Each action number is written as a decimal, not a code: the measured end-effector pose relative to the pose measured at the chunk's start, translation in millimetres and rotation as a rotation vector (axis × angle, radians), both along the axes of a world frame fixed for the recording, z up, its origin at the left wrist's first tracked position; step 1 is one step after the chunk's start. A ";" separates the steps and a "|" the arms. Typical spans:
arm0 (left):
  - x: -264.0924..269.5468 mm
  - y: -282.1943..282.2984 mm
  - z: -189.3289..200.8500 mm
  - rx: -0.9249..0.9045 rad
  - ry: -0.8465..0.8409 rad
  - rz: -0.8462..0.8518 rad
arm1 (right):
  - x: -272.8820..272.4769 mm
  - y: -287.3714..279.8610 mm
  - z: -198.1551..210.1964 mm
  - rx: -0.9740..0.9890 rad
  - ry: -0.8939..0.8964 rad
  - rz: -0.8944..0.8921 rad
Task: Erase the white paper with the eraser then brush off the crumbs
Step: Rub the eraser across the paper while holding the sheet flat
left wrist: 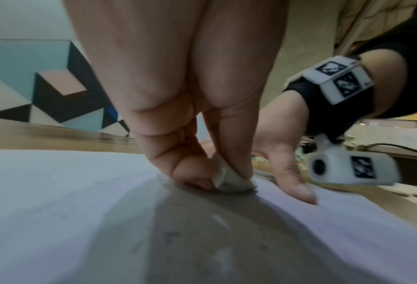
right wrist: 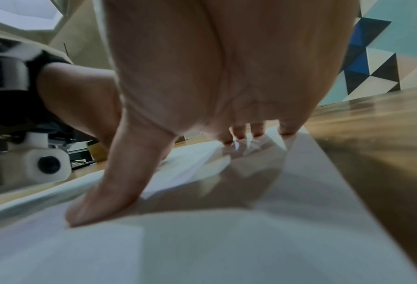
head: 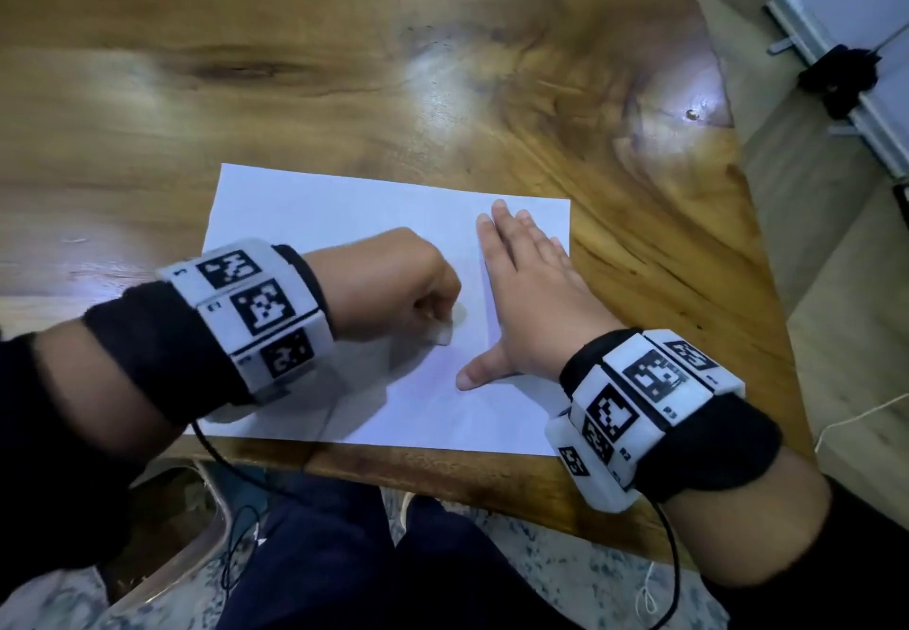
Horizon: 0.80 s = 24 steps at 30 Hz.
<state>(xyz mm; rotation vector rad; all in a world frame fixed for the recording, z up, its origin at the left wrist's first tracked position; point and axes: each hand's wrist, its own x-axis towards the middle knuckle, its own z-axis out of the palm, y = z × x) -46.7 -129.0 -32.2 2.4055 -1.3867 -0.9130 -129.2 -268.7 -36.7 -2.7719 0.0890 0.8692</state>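
While my left hand pinches the white eraser against the white paper on the counter, eraser mostly hidden under fingers, my right hand spread flat on the sheet, crumbs blurred.

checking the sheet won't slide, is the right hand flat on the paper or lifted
Flat on it: the right hand lies with straight, spread fingers and thumb touching the white paper.

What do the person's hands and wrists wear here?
Both hands, left hand and right hand, are bare. Each wrist carries a black fabric band with a white blocky unit bearing black-and-white square markers, a small white camera beneath, and a thin black cable. Sleeves are dark.
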 end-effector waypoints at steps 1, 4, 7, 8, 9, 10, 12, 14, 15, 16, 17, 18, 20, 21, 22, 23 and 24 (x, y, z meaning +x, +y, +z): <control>5.5 0.4 1.3 -0.022 -0.020 0.063 | -0.1 -0.1 -0.2 -0.004 -0.002 0.006; 25.0 -5.2 3.1 -0.133 -0.117 0.315 | 0.0 -0.1 -1.2 -0.012 -0.002 0.011; 20.1 -13.0 0.2 -0.159 -0.160 0.258 | 0.2 0.1 -1.8 -0.015 -0.004 0.007; 13.0 -12.1 -1.6 -0.154 -0.146 0.189 | 0.2 0.0 -1.9 -0.011 -0.005 0.004; 3.9 -9.9 -2.6 -0.134 -0.125 0.111 | 0.0 -0.2 -1.8 -0.008 -0.006 0.002; -3.8 -6.7 -2.2 -0.098 -0.099 0.039 | 0.0 -0.4 -1.5 -0.004 -0.005 0.003; -7.3 -2.8 0.5 -0.041 -0.048 -0.022 | -0.4 -0.2 -0.9 0.002 -0.001 0.005; 4.5 -8.9 2.7 -0.068 -0.079 0.011 | -0.4 -0.5 -1.4 -0.001 -0.005 0.005; 12.8 -13.8 2.7 -0.104 -0.113 0.064 | -0.2 -0.6 -1.5 -0.005 -0.006 0.008; 18.9 -17.5 2.5 -0.146 -0.144 0.113 | -0.2 -0.5 -1.5 -0.008 -0.007 0.011; 21.4 -19.2 1.0 -0.172 -0.159 0.138 | -0.2 -0.7 -1.5 -0.010 -0.007 0.011; 19.4 -18.0 -0.3 -0.180 -0.160 0.133 | 0.1 -1.0 -1.5 -0.009 -0.007 0.011; 6.2 -7.2 -3.7 -0.163 -0.106 0.059 | -0.1 -0.7 -1.1 -0.002 -0.003 0.009; -2.6 -0.9 -5.5 -0.149 -0.075 0.020 | 0.0 -0.5 -1.0 0.001 -0.002 0.007; -10.3 4.9 -5.1 -0.131 -0.051 -0.009 | 0.1 -0.3 -0.6 0.005 0.000 0.002; -15.6 7.5 -6.7 -0.110 -0.040 -0.013 | 0.0 -0.1 -0.3 0.009 0.000 -0.001; -17.9 9.4 -8.1 -0.103 -0.028 0.003 | -0.1 -0.1 0.1 0.016 0.000 -0.003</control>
